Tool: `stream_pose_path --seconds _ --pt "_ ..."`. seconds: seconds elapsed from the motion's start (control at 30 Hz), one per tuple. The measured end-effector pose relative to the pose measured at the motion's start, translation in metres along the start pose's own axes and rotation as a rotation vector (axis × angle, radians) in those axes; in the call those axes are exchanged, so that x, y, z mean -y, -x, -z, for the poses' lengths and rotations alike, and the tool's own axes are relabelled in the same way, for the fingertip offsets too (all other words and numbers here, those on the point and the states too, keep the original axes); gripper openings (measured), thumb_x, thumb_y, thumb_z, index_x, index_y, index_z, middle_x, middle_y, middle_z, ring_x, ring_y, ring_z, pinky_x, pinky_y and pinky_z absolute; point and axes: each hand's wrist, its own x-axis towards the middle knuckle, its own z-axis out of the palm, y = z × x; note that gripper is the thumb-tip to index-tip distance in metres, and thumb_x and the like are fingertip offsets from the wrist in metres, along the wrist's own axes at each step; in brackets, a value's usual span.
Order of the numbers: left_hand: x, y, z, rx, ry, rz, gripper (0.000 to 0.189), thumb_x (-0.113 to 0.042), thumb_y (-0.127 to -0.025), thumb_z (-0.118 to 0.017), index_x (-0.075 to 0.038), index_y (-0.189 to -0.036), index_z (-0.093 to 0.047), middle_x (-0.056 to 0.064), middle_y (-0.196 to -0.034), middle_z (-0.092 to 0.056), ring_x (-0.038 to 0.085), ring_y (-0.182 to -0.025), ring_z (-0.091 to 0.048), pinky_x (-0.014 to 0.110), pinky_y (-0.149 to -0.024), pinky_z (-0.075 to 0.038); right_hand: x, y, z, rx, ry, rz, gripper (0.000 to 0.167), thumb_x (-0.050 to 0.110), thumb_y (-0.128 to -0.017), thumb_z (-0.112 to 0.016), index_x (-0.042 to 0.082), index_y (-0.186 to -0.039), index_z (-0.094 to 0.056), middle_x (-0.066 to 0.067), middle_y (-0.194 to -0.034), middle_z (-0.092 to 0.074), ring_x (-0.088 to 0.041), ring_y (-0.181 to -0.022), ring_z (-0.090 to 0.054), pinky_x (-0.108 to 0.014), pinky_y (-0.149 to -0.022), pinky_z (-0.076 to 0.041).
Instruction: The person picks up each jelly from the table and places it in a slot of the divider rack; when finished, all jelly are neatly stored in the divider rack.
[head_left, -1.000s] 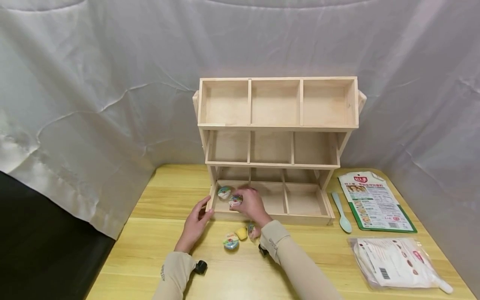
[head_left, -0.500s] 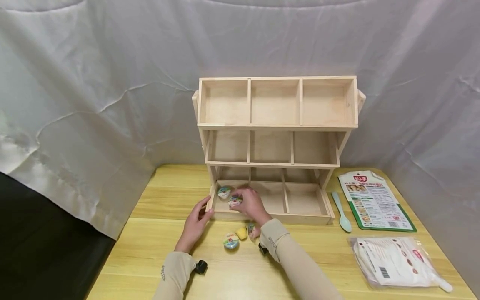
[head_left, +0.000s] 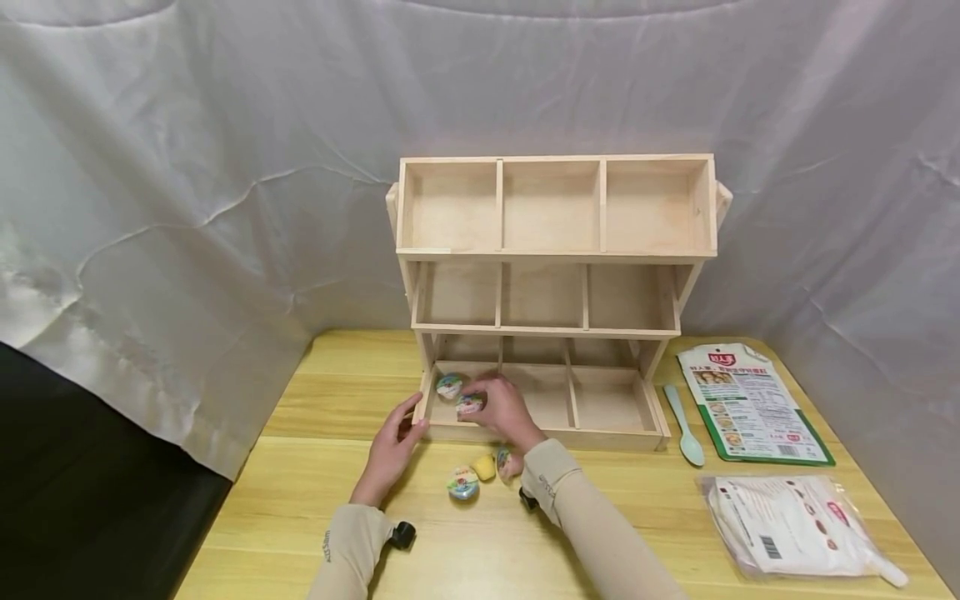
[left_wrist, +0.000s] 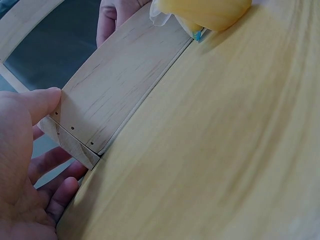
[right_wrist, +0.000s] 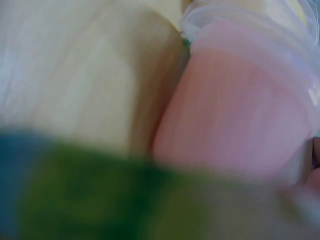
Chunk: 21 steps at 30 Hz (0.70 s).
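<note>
A three-tier wooden rack (head_left: pixel 555 255) stands on the table, each tier split into three compartments. My left hand (head_left: pixel 390 450) holds its bottom left front corner; in the left wrist view the thumb lies at the front board (left_wrist: pixel 115 85) and the fingers curl behind the end. Inside the bottom left compartment my right hand (head_left: pixel 506 410) pinches a small jelly cup (head_left: pixel 469 406) with a printed lid. Another jelly cup (head_left: pixel 449 384) sits just behind it. On the table before the rack lie a blue-sided cup (head_left: pixel 462 483), a yellow cup (head_left: pixel 483 467) and a pink cup (head_left: pixel 507 465).
To the right of the rack lie a pale green spoon (head_left: pixel 684 429), a green and white food pouch (head_left: pixel 753 404) and a clear bag with a white packet (head_left: pixel 798 525). Grey cloth (head_left: pixel 225 208) hangs behind and at the sides.
The right hand's fingers and the jelly cup have shifted only slightly, the cup tilting a little lower in the compartment. The left hand stays at the rack's corner.
</note>
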Motion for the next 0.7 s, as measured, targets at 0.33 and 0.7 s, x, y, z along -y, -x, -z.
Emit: stream_pose_path --seconds 0.33,0.7 --pt "0.033 -0.013 -0.008 -0.024 0.013 0.002 0.054 -0.023 -0.106 -0.061 -0.017 -0.158 -0.045 0.02 -0.155 -0.049 0.034 -0.12 -0.062 0.033 -0.092 -0.052 -0.002 0.001 0.0 0.005 -0.011 0.004 0.039 0.028 -0.075 -0.094 0.015 -0.11 -0.081 0.0 -0.114 -0.076 -0.025 -0.113 -0.067 -0.047 -0.105 -0.049" --pt "0.048 -0.018 -0.008 -0.029 0.01 -0.004 0.054 -0.04 -0.104 -0.063 -0.033 -0.155 -0.047 0.009 -0.154 -0.052 0.027 -0.118 -0.063 0.036 -0.093 -0.053 -0.002 0.001 0.001 0.007 -0.063 -0.01 0.046 0.026 -0.078 -0.093 0.011 -0.118 -0.078 -0.006 -0.123 -0.074 -0.028 -0.116 -0.065 -0.048 -0.105 -0.049"
